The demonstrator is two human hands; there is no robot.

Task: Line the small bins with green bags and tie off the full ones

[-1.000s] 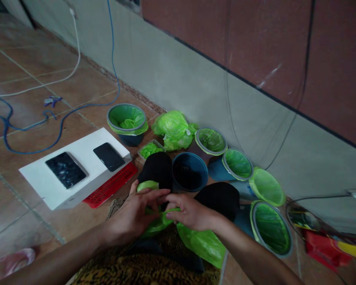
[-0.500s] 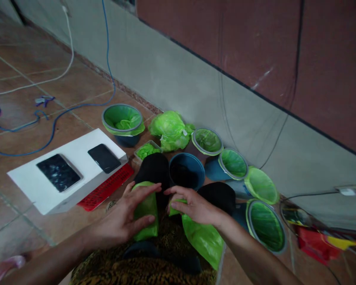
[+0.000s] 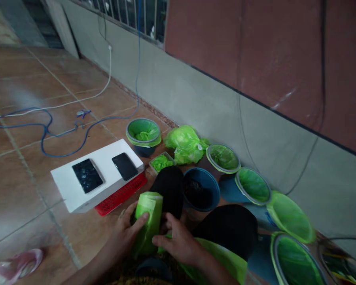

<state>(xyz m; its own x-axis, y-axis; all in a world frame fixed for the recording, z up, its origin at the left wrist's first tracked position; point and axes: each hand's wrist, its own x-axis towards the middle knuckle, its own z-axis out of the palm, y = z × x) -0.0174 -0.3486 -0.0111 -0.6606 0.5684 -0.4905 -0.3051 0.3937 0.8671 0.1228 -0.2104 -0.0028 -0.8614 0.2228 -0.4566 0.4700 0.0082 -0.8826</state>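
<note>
The green roll [image 3: 150, 221] looks like glossy plastic.

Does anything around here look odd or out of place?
Two things. The blue bin between the knees shows bare blue sides, while the bins along the wall have green liners. And the blue cable lies in loose loops across the floor, which looks untidy. I see no clear spill.

Lined bins [image 3: 233, 189] and blue cable [image 3: 118, 117] rest on tiled floor [image 3: 14, 190].
</note>
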